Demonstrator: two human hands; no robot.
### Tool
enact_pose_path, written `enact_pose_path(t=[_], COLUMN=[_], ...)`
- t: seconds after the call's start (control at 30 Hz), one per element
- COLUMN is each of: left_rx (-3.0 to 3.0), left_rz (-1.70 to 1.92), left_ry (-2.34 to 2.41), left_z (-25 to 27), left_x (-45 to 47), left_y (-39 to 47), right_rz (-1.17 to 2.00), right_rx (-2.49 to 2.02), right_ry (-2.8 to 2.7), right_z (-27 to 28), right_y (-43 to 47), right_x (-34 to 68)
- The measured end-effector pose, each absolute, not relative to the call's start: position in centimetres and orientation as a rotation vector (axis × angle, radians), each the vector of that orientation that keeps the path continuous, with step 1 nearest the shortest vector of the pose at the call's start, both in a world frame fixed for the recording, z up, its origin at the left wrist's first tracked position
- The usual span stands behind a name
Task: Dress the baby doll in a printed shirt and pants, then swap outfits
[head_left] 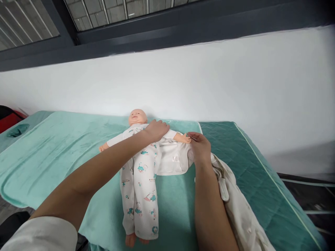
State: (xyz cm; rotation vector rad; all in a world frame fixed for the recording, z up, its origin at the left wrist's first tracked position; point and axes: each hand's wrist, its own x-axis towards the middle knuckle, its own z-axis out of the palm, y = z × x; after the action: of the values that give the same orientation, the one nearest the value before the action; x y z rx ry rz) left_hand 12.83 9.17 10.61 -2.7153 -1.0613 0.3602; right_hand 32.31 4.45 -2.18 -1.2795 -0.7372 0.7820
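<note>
A bald baby doll (145,174) lies on its back, dressed in white clothes with teal and pink prints. My left hand (157,130) reaches across its chest, with the fingers curled over its upper arm at the shoulder. That doll's arm points right, and its small hand (184,138) meets the fingertips of my right hand (201,143). My right fingers are bent in a pinch; what lies between them is hidden. Spread beneath the doll's arm is a white garment (171,162). Cream cloth (240,202) hangs along my right forearm.
A light teal blanket (62,146) covers much of the padded surface, with a darker green quilted cover (222,139) on the right. Behind is a white wall (167,80) below a dark window frame (157,31). A red and black object (9,118) sits at the far left.
</note>
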Motion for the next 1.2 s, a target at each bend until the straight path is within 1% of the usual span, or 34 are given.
enact_pose_path(t=[0.07,0.13,0.23,0.33,0.43,0.57,0.63,0.7,0.87,0.97,1.03,1.2], left_rx=[-2.727,-2.74,-2.762,-2.795,-2.816,-2.818,-2.834,-2.862,-2.742,-2.617,-2.632,-2.782], left_rz=[0.36,0.346,0.299,0.288,0.308,0.239,0.079,-0.208,-1.212,-1.662,-1.78,-1.752], left_ry=[-1.073,-1.074,-1.073,-1.101,-1.187,-1.285,-1.35,-1.443,-1.813,-1.986,-2.031,-2.012], left_z=[10.4,10.0,9.1,8.1,7.6,8.3,8.8,9.0,6.5,4.4,3.6,3.4], left_x=[13.1,13.6,14.7,16.2,17.1,15.4,13.0,9.9,2.9,0.9,0.3,0.1], left_y=[9.2,9.2,9.1,8.9,8.5,7.5,6.9,6.2,4.6,4.3,4.4,4.8], right_rz=[0.75,0.644,0.362,0.126,0.127,0.32,0.39,0.414,0.381,0.417,0.458,0.54], right_rx=[-1.188,-1.12,-1.119,-1.243,-1.342,-1.324,-1.341,-1.356,-1.303,-1.321,-1.339,-1.372], right_ry=[-0.694,-0.666,-0.672,-0.822,-1.075,-1.242,-1.319,-1.459,-1.783,-1.794,-1.762,-1.671], right_z=[-1.9,-1.4,-0.2,1.1,1.5,0.8,0.3,0.1,0.0,-0.1,0.0,0.2], right_y=[4.4,4.2,3.5,2.6,2.1,2.4,2.6,2.6,2.4,2.4,2.3,2.0], right_x=[32.3,32.2,31.4,29.9,28.1,26.4,25.6,24.7,22.9,22.6,22.4,21.7])
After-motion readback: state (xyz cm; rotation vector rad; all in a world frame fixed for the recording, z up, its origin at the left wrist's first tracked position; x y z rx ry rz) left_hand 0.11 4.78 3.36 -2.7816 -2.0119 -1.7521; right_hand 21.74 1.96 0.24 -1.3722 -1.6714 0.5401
